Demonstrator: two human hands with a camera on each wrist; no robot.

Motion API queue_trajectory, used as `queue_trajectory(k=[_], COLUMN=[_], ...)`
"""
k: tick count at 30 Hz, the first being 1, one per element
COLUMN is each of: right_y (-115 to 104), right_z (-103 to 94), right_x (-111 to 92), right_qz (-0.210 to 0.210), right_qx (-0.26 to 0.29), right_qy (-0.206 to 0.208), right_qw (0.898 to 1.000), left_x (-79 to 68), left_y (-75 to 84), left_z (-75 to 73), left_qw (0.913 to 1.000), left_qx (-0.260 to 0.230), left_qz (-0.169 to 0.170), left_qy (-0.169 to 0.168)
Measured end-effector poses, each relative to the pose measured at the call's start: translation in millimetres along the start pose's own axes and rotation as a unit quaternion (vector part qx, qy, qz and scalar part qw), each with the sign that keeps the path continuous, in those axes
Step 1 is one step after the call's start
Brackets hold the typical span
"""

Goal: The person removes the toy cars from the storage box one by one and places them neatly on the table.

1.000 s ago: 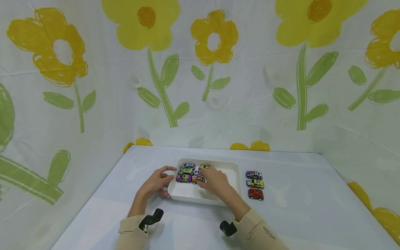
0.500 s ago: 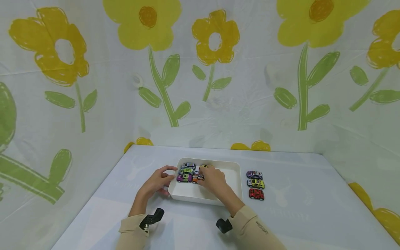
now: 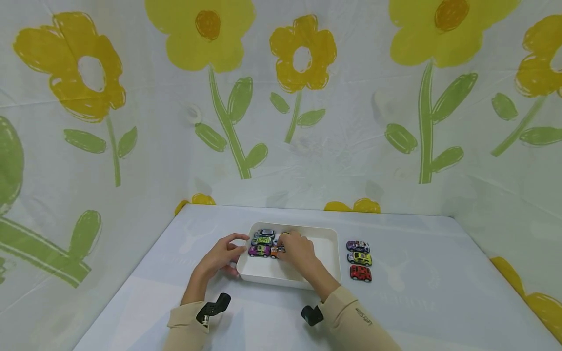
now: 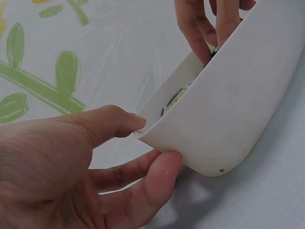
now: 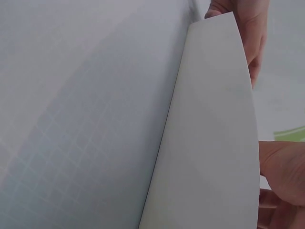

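Note:
A shallow white tray [image 3: 276, 277] lies on the table in the head view. My left hand [image 3: 221, 254] pinches its left edge, thumb on the rim and fingers against the outer wall [image 4: 228, 114]. Inside, a silver-blue toy car [image 3: 265, 233], a green one [image 3: 262, 241] and a purple one [image 3: 259, 251] form a column at the left. Beside them, an orange toy car [image 3: 274, 252] shows partly. My right hand [image 3: 299, 253] reaches into the tray, its fingertips pinching a toy car in this second column. That car is mostly hidden by the hand.
Right of the tray, a purple-white toy car [image 3: 357, 246], a yellow one [image 3: 359, 258] and a red one [image 3: 360, 273] stand in a column on the table [image 3: 421, 292]. A flower-print cloth [image 3: 342, 146] hangs behind and at both sides.
My right hand has shifted slightly left within the tray, covering more of the orange car and the yellow car behind it. My left hand stays at the tray's edge.

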State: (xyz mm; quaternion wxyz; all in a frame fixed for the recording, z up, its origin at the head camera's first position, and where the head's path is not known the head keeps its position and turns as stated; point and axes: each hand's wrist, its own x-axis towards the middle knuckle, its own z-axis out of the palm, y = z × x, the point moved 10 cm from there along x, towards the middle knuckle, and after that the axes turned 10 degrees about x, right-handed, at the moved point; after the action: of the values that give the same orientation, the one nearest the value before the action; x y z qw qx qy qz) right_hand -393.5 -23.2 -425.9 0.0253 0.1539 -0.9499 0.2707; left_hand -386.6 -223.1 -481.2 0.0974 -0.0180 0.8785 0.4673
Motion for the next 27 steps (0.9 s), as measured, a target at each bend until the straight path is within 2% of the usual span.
queue_trajectory(k=[11, 27], right_y=[2.9, 14.4], right_z=[1.7, 3.1], right_x=[0.5, -1.2], right_qz=[0.002, 0.046], right_qx=[-0.014, 0.001], right_qy=[0.002, -0.026], right_qw=[1.000, 0.999], left_x=[0.1, -0.7], left_y=[0.1, 0.5], left_z=[0.2, -0.4], left_qw=[1.0000, 1.0000], left_qx=[0.003, -0.003], left_qz=[-0.001, -0.004], left_qy=[0.000, -0.001])
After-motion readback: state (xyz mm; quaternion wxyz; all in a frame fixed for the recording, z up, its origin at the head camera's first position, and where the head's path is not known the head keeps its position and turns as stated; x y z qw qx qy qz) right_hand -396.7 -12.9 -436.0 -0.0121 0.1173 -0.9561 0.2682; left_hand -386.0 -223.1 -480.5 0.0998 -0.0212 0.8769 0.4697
